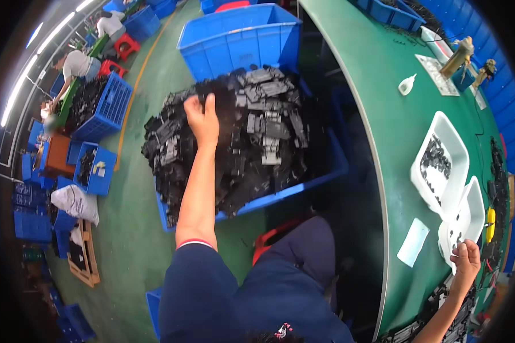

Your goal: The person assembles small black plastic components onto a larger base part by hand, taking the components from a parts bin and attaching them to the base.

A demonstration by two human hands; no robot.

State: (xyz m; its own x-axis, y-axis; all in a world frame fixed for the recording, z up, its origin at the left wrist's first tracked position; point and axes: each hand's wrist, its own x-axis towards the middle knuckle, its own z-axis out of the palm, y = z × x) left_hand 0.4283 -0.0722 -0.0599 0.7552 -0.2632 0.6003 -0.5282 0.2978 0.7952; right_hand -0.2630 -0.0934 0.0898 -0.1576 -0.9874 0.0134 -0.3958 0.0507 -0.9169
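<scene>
My left hand (202,123) is stretched over a large blue bin (303,187) heaped with black and grey moulded plastic parts (269,126). Its thumb and fingers close at the near edge of a dark, blurred black plastic part (226,103), whose outline merges with the heap. Over on the right, my right hand (467,262) is at the near end of a white plastic tray (474,200) on the green table. Those fingers are bent together in a pinch; whatever lies between them is too small to make out. A few small black pieces (456,234) lie in that tray beside the fingertips.
Another white tray (462,143) holds small black pieces. The green table (377,74) also carries a pale sheet (412,242), a white squeeze bottle (407,85) and a yellow tool (490,223). Beyond the heap stands a blue tub (240,43). People work at far left.
</scene>
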